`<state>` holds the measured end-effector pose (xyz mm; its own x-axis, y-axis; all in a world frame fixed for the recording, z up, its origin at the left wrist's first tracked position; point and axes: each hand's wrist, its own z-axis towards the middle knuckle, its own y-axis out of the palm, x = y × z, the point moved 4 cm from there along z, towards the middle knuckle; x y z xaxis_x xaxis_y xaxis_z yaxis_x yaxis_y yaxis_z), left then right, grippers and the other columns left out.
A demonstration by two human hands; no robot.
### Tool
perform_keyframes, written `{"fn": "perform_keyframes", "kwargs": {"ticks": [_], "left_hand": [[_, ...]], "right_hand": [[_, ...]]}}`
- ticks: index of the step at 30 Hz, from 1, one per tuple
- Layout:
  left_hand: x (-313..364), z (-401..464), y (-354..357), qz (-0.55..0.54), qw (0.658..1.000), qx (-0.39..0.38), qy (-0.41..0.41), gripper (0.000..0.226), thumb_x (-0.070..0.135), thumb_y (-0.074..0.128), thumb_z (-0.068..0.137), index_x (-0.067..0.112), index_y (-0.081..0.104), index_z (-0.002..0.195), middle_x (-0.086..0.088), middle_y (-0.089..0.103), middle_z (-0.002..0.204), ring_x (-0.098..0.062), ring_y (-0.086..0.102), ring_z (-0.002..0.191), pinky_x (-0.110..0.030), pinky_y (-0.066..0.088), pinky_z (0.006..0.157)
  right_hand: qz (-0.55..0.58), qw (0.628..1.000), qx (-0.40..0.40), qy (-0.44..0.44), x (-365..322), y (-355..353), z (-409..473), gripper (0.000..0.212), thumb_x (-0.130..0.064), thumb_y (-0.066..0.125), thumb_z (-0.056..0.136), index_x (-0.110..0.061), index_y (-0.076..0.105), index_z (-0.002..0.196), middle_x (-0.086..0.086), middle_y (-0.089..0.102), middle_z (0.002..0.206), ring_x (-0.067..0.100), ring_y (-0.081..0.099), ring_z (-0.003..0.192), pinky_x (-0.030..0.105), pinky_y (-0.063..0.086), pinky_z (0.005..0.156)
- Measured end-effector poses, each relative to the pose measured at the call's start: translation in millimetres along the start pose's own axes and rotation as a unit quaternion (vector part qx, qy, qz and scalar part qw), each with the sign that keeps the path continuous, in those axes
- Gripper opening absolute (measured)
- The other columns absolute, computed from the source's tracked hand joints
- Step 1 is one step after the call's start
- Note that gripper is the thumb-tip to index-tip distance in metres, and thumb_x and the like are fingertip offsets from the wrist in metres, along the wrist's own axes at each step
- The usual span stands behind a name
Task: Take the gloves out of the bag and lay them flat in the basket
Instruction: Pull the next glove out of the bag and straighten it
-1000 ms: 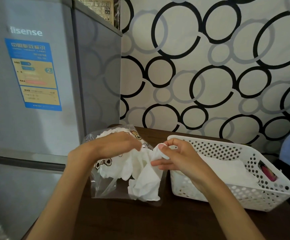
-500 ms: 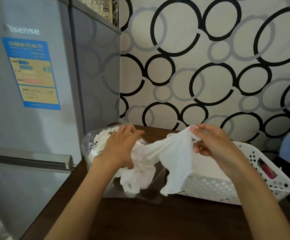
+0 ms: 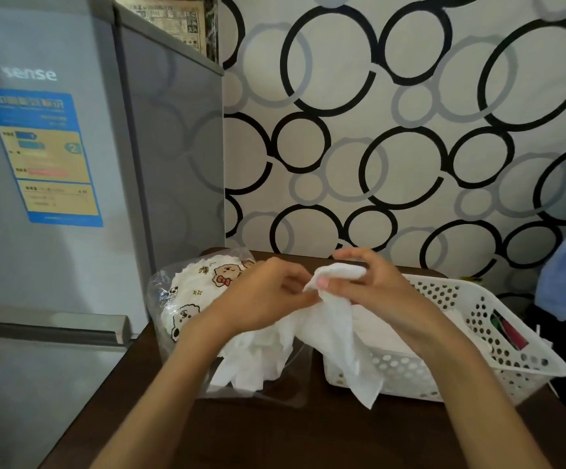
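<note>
Bag lies left of basket, seemingly just apart.

the scene is lit dimly and evenly, with a cool bluish cast. a soft sheen is seen on the fridge door at 9 o'clock. faint shadows are cast under the forearms onto the dark bench. straight edges are bowed toward the frame borders. the whole picture is slightly soft, and the fridge label text is smeared.

Both hands, left hand and right hand, pinching white glove mid-frame, above clear bag and white basket on dark table.
</note>
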<state>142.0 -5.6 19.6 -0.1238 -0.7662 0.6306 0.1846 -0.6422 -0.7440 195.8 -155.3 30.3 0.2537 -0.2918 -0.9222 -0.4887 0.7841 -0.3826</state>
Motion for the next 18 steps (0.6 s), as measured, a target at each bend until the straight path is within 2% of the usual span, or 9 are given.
{"fn": "perform_keyframes", "kwargs": {"ticks": [2,3,4,6,8,11,13,15,18], "left_hand": [[-4.3,4.1,-1.4,0.024,0.997,0.073,-0.012,0.016,0.039,0.061,0.09,0.027,0.071,0.089,0.011,0.072,0.084,-0.005,0.066,0.082,-0.041,0.055,0.08],[-3.9,3.7,-4.5,0.019,0.994,0.103,-0.021,0.017,0.04,0.06,0.09,0.028,0.072,0.09,0.012,0.071,0.083,-0.004,0.066,0.081,-0.038,0.056,0.079],[-3.2,2.3,-8.2,0.003,0.992,0.125,-0.029,0.019,0.042,0.06,0.089,0.028,0.073,0.093,0.014,0.071,0.082,-0.001,0.066,0.079,-0.035,0.056,0.077],[-1.8,-0.2,-15.5,-0.038,0.987,0.153,-0.041,0.022,0.043,0.063,0.086,0.025,0.075,0.089,0.011,0.072,0.076,-0.003,0.067,0.072,-0.033,0.058,0.075],[-1.2,-3.0,-21.5,-0.082,0.981,0.166,-0.055,0.024,0.044,0.066,0.083,0.022,0.075,0.078,0.004,0.073,0.07,-0.013,0.069,0.07,-0.038,0.058,0.077],[-5.7,-3.6,-22.4,-0.142,0.976,0.138,-0.087,0.027,0.049,0.07,0.078,0.022,0.075,0.076,0.003,0.073,0.07,-0.013,0.069,0.074,-0.032,0.055,0.077],[-5.4,-2.7,-19.0,-0.129,0.982,0.094,-0.096,0.028,0.047,0.072,0.077,0.027,0.072,0.096,0.01,0.073,0.083,-0.004,0.067,0.082,-0.023,0.051,0.077],[-4.5,-0.6,-17.3,-0.105,0.987,0.081,-0.088,0.056,0.038,0.076,0.076,0.03,0.055,0.127,0.017,0.064,0.114,0.0,0.061,0.098,-0.023,0.049,0.085],[2.1,-0.6,-14.9,-0.052,0.996,0.072,-0.027,0.096,0.025,0.079,0.076,0.035,0.017,0.148,0.014,0.019,0.154,-0.002,0.031,0.131,-0.021,0.031,0.103]], "right_hand": [[-0.062,0.997,-0.045,0.017,1.3,-1.4,-4.7,0.075,-0.035,0.08,0.069,-0.037,0.033,0.126,-0.013,0.055,0.116,0.005,0.057,0.103,0.023,0.047,0.083],[-0.104,0.992,-0.065,0.025,2.2,-1.4,-7.8,0.079,-0.035,0.081,0.068,-0.038,0.03,0.128,-0.014,0.053,0.117,0.005,0.056,0.105,0.024,0.046,0.084],[-0.141,0.987,-0.073,0.022,3.3,-1.7,-9.4,0.073,-0.034,0.08,0.071,-0.036,0.036,0.128,-0.014,0.054,0.117,0.005,0.056,0.104,0.022,0.046,0.082],[-0.167,0.984,-0.053,-0.014,0.9,-6.5,-8.8,0.038,-0.026,0.073,0.08,-0.029,0.059,0.116,-0.014,0.063,0.111,0.002,0.059,0.097,0.015,0.045,0.075],[-0.116,0.993,-0.017,-0.033,-4.3,-14.5,-9.8,0.013,-0.022,0.066,0.087,-0.03,0.07,0.097,-0.02,0.07,0.095,-0.005,0.063,0.086,0.008,0.043,0.065],[-0.05,0.997,0.044,-0.029,-8.3,-25.8,-10.7,0.014,-0.026,0.054,0.095,-0.027,0.067,0.097,-0.016,0.068,0.092,-0.005,0.06,0.082,0.012,0.039,0.064],[-0.035,0.997,0.06,-0.02,-8.2,-26.2,-9.7,0.018,-0.027,0.044,0.099,-0.026,0.062,0.098,-0.008,0.064,0.099,0.001,0.056,0.088,0.016,0.039,0.068],[-0.036,0.999,0.029,-0.012,-8.7,-19.1,-10.4,0.019,-0.036,0.04,0.099,-0.029,0.057,0.101,-0.01,0.059,0.104,-0.001,0.053,0.091,0.017,0.039,0.07],[-0.067,0.995,-0.056,-0.049,-14.7,-8.9,-16.6,0.027,-0.049,0.055,0.084,-0.038,0.054,0.107,-0.023,0.06,0.101,-0.01,0.058,0.087,0.011,0.045,0.063]]}}
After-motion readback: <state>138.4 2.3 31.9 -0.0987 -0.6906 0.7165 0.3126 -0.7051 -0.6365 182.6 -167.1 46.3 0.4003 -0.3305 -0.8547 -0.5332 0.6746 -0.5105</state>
